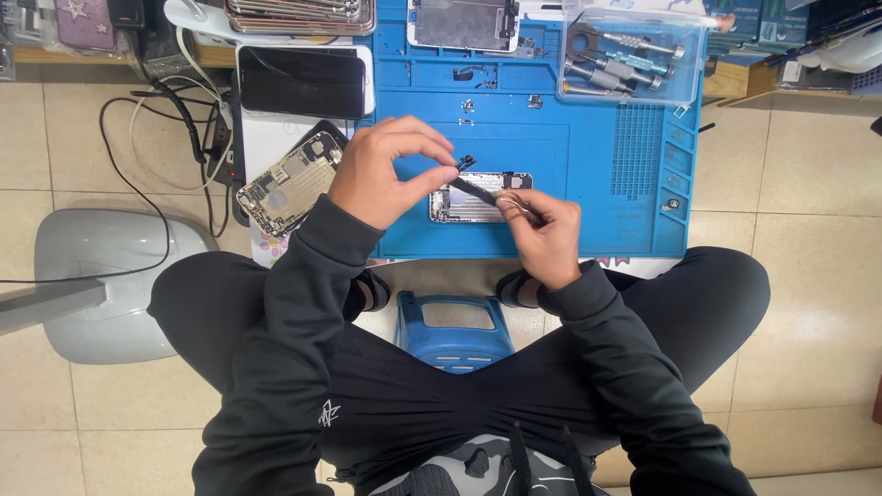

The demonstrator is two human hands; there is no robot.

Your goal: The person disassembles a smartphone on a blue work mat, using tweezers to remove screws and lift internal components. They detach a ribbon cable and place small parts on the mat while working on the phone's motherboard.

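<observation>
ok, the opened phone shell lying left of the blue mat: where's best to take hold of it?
Probably by its two long edges, near the middle, coming from above. The opened phone shell lies flat and tilted on the white surface, open side up, so pinching the rim avoids the exposed parts. Both hands are occupied: left hand, right hand.
</observation>
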